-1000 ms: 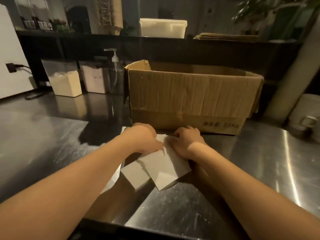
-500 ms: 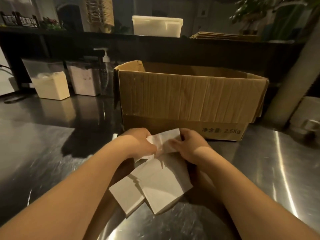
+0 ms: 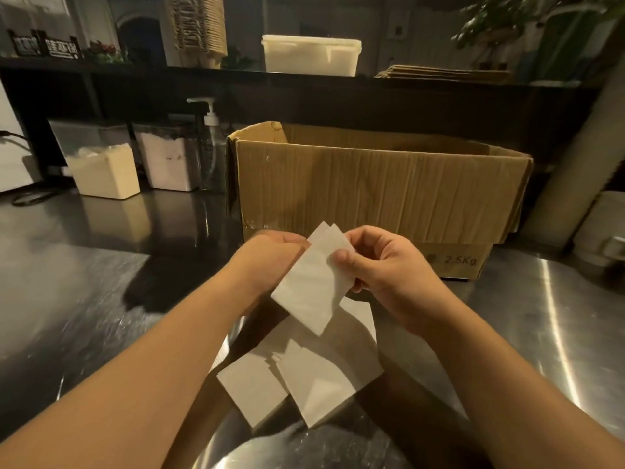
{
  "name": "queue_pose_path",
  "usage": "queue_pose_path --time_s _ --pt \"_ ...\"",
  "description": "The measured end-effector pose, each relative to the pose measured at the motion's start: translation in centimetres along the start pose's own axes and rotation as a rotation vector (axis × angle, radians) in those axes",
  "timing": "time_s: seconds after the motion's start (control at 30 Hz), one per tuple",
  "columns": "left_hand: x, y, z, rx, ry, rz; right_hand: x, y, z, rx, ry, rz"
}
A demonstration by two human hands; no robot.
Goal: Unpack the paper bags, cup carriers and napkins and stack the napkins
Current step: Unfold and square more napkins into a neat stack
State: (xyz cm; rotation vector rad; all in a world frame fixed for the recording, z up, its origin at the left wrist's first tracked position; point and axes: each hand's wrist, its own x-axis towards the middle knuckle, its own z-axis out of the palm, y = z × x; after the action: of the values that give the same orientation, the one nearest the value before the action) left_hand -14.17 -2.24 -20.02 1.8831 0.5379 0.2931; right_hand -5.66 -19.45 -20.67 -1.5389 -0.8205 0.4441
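Note:
I hold a small bundle of white napkins (image 3: 314,282) lifted above the steel counter, tilted. My left hand (image 3: 270,255) grips its left edge and my right hand (image 3: 378,265) pinches its right side with thumb on top. Below them, more white napkins (image 3: 304,377) lie fanned loosely on the counter (image 3: 84,316). Just behind my hands stands an open brown cardboard box (image 3: 372,187); its inside is hidden from here.
Two clear tubs of powder (image 3: 105,167) and a pump bottle (image 3: 211,143) stand at the back left. A white lidded tub (image 3: 311,55) and flat brown paper bags (image 3: 443,74) sit on the dark shelf. A pale cylinder (image 3: 605,231) is at the right.
Both hands have lifted a bundle of napkins off the pile on the counter and raised it in front of the box. The camera has tilted up a little.

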Motion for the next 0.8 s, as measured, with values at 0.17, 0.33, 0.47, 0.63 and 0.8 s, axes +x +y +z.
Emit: queue_pose_path --time_s 0.17,0.33,0.47,0.63,0.8 --pt "-0.6 -0.3 0.5 -0.072 -0.036 0.104 0.3 0.5 0.6 -0.076 0.141 -0.007" --pt "-0.7 -0.2 1.0 -0.016 -0.066 0.124 0.3 0.5 0.4 -0.113 0.152 -0.008" --pt "-0.6 -0.4 1.0 -0.047 -0.064 0.134 0.3 0.3 0.1 -0.075 0.164 0.012" --pt "-0.7 -0.3 0.9 -0.112 -0.139 0.156 0.4 0.3 0.3 -0.077 0.158 0.031" --pt "-0.6 -0.6 1.2 0.007 -0.085 0.221 0.3 0.3 -0.2 -0.207 0.186 -0.064"
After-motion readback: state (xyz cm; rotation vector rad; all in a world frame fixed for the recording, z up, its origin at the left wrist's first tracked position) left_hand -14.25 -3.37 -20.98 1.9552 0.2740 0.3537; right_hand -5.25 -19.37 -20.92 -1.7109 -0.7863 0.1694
